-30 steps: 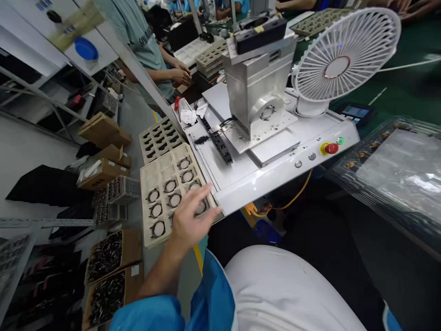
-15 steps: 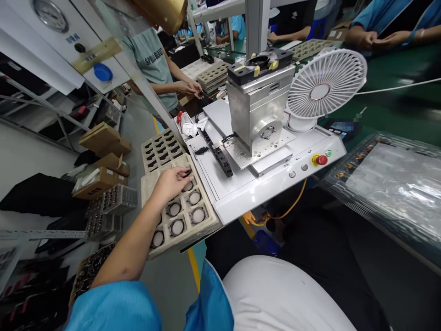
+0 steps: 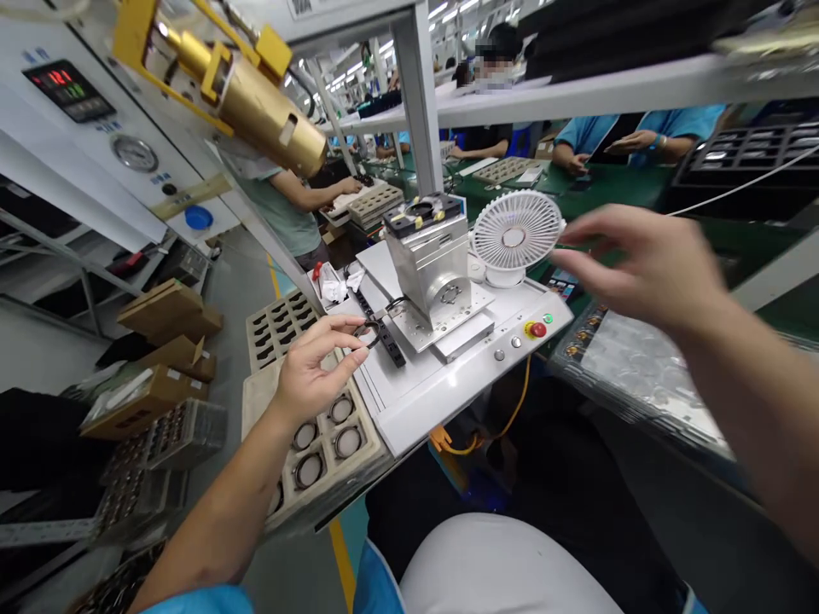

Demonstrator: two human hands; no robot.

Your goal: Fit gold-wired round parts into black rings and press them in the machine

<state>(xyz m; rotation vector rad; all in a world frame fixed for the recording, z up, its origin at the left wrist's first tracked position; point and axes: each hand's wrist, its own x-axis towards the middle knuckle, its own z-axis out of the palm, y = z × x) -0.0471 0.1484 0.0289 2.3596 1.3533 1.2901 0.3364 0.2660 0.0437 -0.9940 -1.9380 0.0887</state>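
Observation:
Between the thumb and fingers of my left hand [image 3: 318, 368] is a thin dark ring [image 3: 369, 333], held over the left edge of the white machine base [image 3: 415, 401]. Below that hand lies a beige tray [image 3: 351, 484] with round parts [image 3: 308, 470] in its pockets. My right hand [image 3: 646, 264], blurred, is raised at the right near the white fan [image 3: 517, 232], its fingers apart with nothing seen in them. On the base stands a metal fixture block [image 3: 430, 269] topped by a black plate [image 3: 425, 213] with a round opening.
A brass cylinder [image 3: 272, 115] hangs at the upper left. The red stop button [image 3: 537, 329] sits at the base's front right. Clear plastic trays [image 3: 640, 367] lie on the right. A second beige tray [image 3: 278, 328] is farther back. Co-workers sit across the green table.
My left hand has lifted from the tray and moved toward the machine base with the ring. My right hand has come into view at the right. The view has tilted up.

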